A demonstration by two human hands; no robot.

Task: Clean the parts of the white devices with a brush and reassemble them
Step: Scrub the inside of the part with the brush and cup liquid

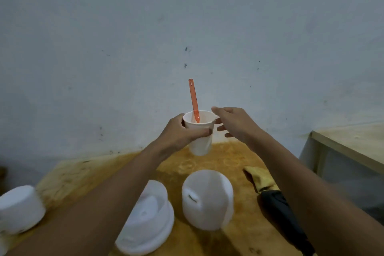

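A wooden table [68, 178], stained orange-brown, butts against a scuffed pale wall [187, 27]; a lighter bench [353, 143] stands to the right. Over the far edge the left hand [180, 133] grips a white cup [200, 143] holding the orange brush [193, 97] (handle up), while the right hand [234, 122] hovers just beside it, fingers spread, holding nothing. Nearer lie a white dome [207, 199], a white ringed part [149, 218] partly behind the left forearm, another white part [18, 210] at left, a yellow cloth [259, 178] and a black object [274, 210].
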